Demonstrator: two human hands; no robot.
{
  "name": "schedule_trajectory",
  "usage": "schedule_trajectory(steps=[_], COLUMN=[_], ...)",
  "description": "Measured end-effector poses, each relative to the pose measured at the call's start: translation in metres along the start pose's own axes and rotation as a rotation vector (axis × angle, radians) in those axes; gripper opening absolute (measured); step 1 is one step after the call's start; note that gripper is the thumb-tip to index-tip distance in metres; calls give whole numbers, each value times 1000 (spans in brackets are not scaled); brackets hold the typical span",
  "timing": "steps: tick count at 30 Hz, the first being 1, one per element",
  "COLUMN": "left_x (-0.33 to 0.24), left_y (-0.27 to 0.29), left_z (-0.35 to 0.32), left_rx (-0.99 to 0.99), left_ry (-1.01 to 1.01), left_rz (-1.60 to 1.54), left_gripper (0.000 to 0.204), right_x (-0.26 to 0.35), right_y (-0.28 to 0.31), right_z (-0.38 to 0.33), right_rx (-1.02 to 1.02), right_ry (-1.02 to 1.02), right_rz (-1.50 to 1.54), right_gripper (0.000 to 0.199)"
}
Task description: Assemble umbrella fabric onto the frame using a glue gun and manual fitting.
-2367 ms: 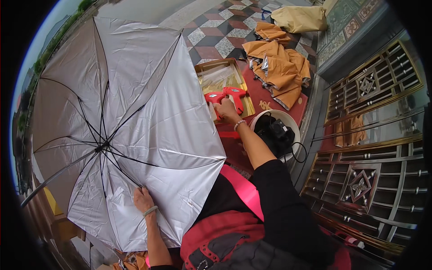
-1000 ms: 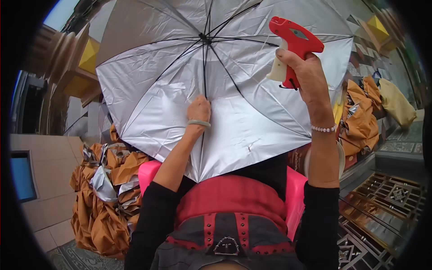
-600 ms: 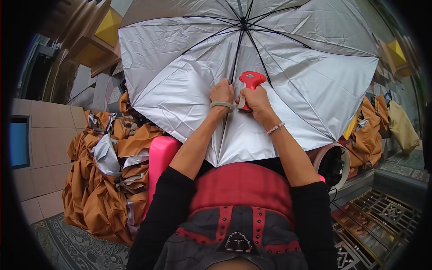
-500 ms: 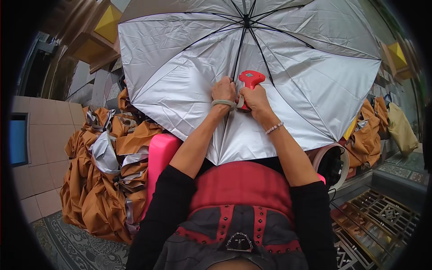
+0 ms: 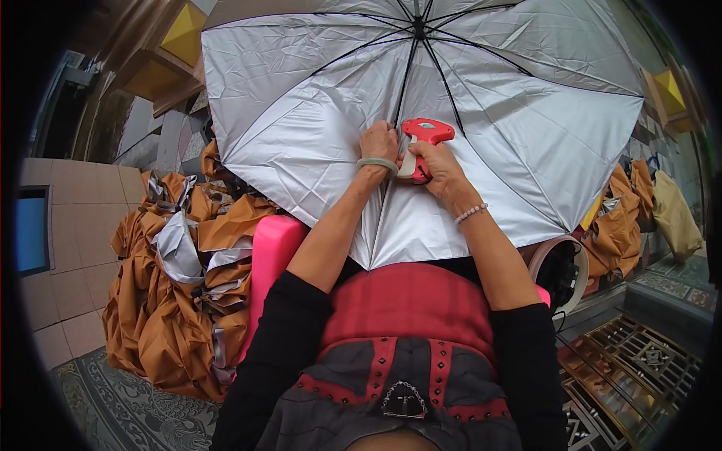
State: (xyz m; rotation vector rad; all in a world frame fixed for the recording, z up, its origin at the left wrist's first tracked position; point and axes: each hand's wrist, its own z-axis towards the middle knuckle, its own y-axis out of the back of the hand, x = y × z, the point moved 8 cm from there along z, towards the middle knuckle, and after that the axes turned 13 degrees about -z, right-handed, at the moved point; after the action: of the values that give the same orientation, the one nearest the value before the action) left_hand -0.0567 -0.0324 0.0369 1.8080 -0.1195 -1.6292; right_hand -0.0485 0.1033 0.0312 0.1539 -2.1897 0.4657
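The open silver umbrella (image 5: 481, 128) rests across the person's lap. The left hand (image 5: 378, 141) pinches its fabric by a rib; the right hand (image 5: 440, 161) grips a red tagging gun (image 5: 421, 143) against it. The fastening step looks under way; squeezing the trigger calls for steady fabric.

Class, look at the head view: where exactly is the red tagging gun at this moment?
The red tagging gun sits upper centre, gripped in the right hand and pressed against the open umbrella's silver lining, just right of the left hand.
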Motion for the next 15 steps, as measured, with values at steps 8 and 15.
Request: schedule_trajectory(steps=[8, 15], left_x=[10, 23], left_y=[-6, -9], left_z=[-2, 5], left_rx=[89, 104], left_ry=[171, 152], left_rz=[-280, -371], left_gripper=[23, 22], right_x=[-4, -7], right_y=[5, 4], right_z=[-6, -3], right_rx=[180, 275], right_ry=[-155, -151], right_rz=[198, 221], right_gripper=[29, 28])
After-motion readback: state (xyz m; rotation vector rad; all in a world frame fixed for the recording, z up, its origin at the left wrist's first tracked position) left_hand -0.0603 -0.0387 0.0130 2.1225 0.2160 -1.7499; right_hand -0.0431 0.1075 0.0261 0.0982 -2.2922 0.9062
